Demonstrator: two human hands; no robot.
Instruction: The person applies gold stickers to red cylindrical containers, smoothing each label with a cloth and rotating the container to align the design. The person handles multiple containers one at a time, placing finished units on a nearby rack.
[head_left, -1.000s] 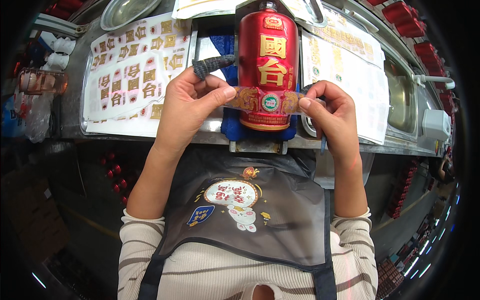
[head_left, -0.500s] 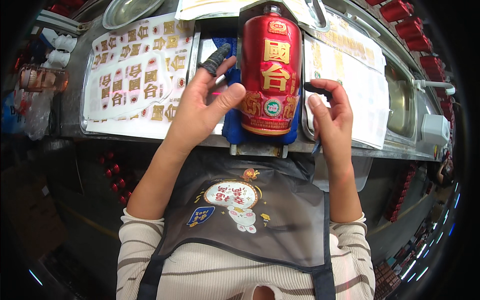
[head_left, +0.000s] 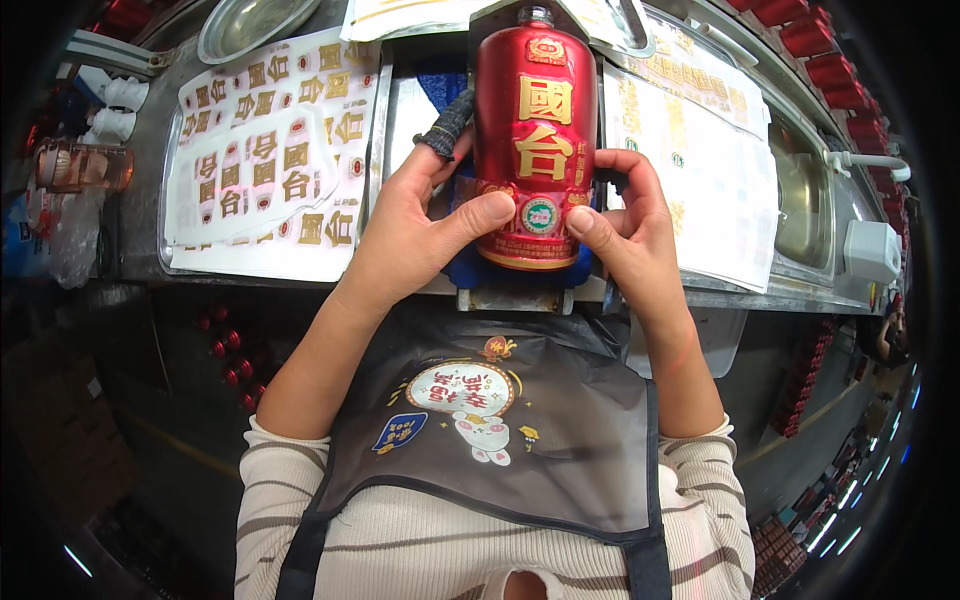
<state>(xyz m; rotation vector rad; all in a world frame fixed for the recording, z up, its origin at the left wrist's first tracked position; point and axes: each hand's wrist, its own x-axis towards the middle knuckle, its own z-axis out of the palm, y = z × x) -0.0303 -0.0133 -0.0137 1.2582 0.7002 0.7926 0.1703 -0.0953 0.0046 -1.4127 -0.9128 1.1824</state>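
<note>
Both hands, left hand [head_left: 415, 235] and right hand [head_left: 625, 235], clasp red bottle [head_left: 533, 130]; thumbs pressing its front.

The bottle [head_left: 533, 140] looks glossy — red glaze or lacquer with shiny gold lettering and a gold band. The cradle [head_left: 470, 265] under it is matt blue, plastic or foam. The table [head_left: 140, 200] is dull brushed metal; the dish [head_left: 250, 20] is brighter steel. The label sheets [head_left: 265, 160] are smooth white paper with metallic gold stickers. The apron [head_left: 560, 440] is grey cloth — matt, slightly sheer.

Bottling/labelling workshop: steel bench [head_left: 720, 296], label sheets [head_left: 270, 160], red bottle caps [head_left: 815, 35].
</note>
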